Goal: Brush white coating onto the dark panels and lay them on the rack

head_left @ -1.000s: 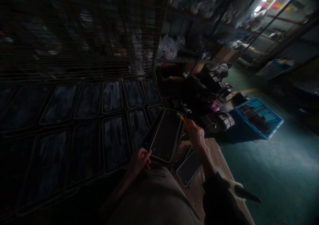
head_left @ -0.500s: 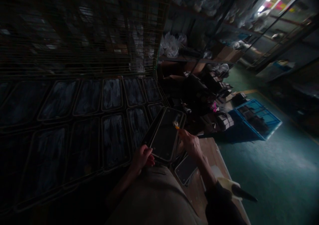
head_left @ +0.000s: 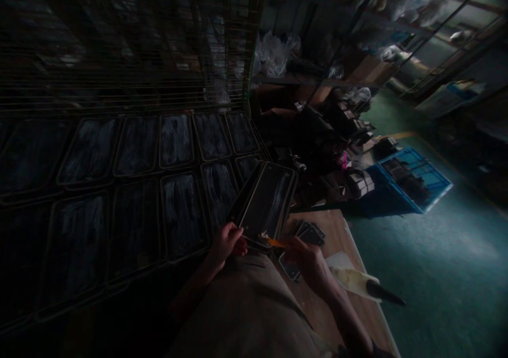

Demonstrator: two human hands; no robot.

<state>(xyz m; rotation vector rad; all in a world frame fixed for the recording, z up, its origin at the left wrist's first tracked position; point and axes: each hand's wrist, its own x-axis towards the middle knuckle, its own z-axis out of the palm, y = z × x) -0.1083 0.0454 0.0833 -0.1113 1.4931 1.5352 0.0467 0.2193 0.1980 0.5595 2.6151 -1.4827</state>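
My left hand is closed on the near end of a dark rectangular panel with a pale rim, held tilted over my lap. My right hand pinches a small brush with an orange handle, its tip at the panel's near edge. A whitish streak runs along the panel's right side. More dark panels lie stacked on the wooden table just beyond my right hand.
Rows of dark panels smeared with white lie on a wire rack to the left. A wire cage wall stands behind. A blue crate sits on the green floor at right. A pale bottle with a dark end rests on the table.
My right hand has drawn the brush from the panel's far end down to its near edge, leaving a whitish streak. The left hand has kept its hold.
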